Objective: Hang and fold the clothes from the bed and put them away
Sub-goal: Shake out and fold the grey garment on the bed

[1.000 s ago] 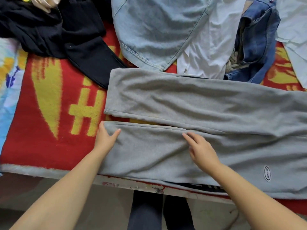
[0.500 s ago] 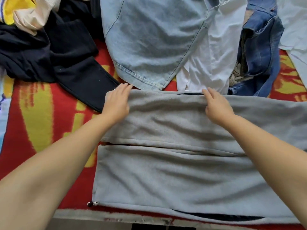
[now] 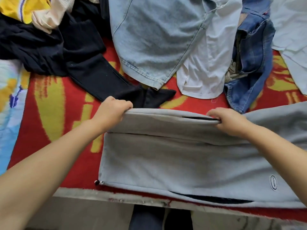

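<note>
Grey sweatpants lie across the near edge of the bed, legs side by side, an oval label near the right. My left hand grips the far leg's cuff end at its far edge. My right hand grips the same far edge further right, fingers curled over the fabric. The far edge is lifted off the bed and pulled toward me, so it rolls over.
Beyond the sweatpants lie a black garment, light-blue jeans, a white shirt and dark-blue jeans on the red and yellow blanket. A yellow and cream garment sits far left. The bed edge runs below.
Both hands went from the near leg to the far leg's far edge, took hold of it, and have drawn it toward me, uncovering the black garment's end.
</note>
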Motion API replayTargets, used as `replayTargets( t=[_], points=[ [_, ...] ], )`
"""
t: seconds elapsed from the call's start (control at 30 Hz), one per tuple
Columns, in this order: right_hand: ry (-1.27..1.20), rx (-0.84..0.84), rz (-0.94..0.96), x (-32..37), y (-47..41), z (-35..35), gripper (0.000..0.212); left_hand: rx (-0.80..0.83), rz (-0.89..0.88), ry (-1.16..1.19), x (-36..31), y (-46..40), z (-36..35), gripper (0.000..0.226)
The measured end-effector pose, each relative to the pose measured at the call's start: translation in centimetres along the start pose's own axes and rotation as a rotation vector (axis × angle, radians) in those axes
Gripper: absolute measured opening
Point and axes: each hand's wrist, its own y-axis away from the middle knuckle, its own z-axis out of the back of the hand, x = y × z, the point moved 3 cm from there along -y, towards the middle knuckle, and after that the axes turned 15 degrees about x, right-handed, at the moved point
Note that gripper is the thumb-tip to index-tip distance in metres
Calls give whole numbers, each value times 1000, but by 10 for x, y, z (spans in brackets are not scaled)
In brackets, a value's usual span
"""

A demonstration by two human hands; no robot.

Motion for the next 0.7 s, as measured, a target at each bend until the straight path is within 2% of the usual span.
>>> replayTargets(
  t=[0.13, 0.27, 0.43, 0.5, 0.6, 0.7],
  points=[
    [45, 204, 88, 20, 56, -57, 23, -9, -123, -88, -40, 80, -22, 22],
    [162, 269, 72, 30, 89, -123, 29, 84, -125, -214, -77, 146, -70, 23],
    [364, 306, 55, 37, 95, -199, 30, 343, 37, -186, -106, 178, -140, 46],
    [436, 335, 54, 37, 93, -218, 32, 513, 162, -198, -112, 181, -158, 51],
    [398, 402, 45, 36, 86, -225, 30, 833, 290, -169, -116, 176, -175, 56],
    [276, 441, 71, 36, 81, -212, 27, 1013, 289, -59, -121, 150, -160, 49]
  ],
)
